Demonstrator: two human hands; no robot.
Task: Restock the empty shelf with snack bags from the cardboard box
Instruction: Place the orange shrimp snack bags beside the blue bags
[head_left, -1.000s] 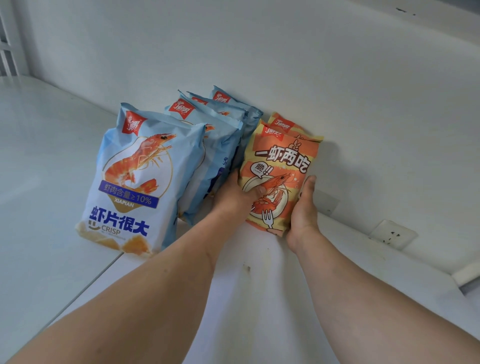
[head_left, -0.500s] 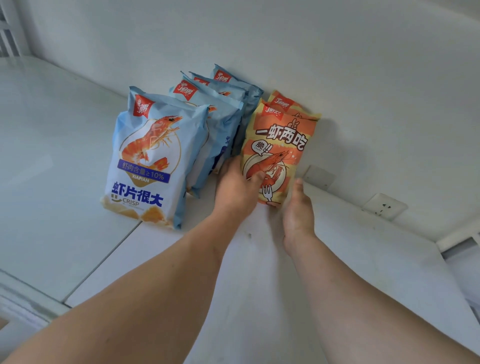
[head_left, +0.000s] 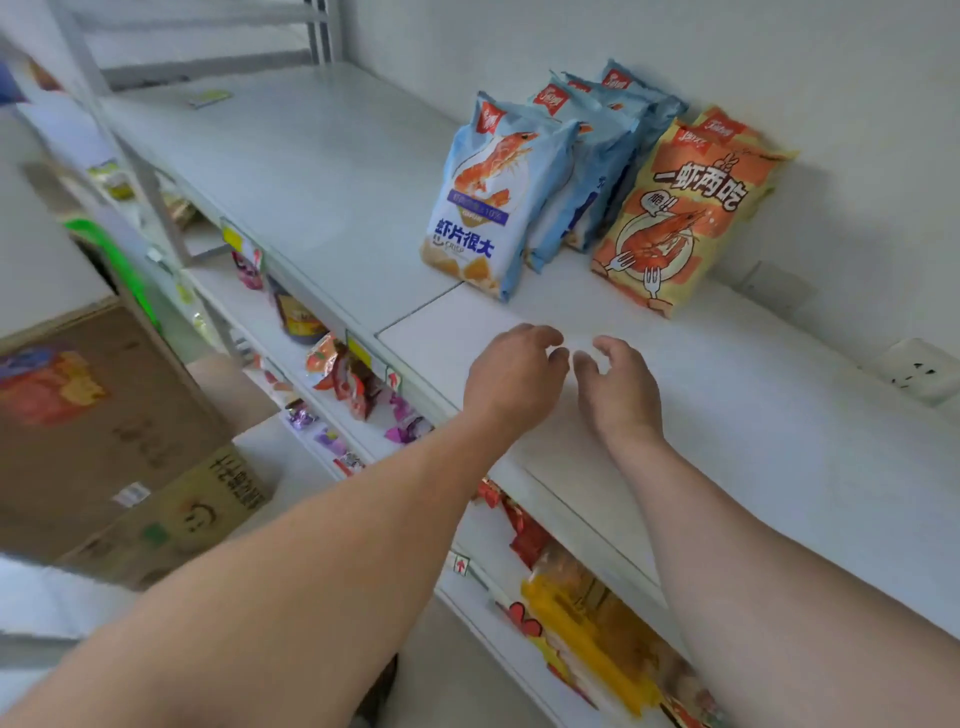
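snack bags: orange bag (head_left: 685, 213) stood upright just beside the blue bags (head_left: 498, 192), back of the top shelf (head_left: 753, 426)
left hand (head_left: 511, 376): loosely curled, nothing held
right hand (head_left: 621, 387): same, nothing held
cardboard box (head_left: 93, 436): seen lower left

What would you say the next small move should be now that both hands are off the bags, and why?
Probably turn left and reach into the cardboard box for another snack bag. Both the left hand and the right hand hover empty over the shelf, the orange bag stands on its own, and bare shelf remains to its right.
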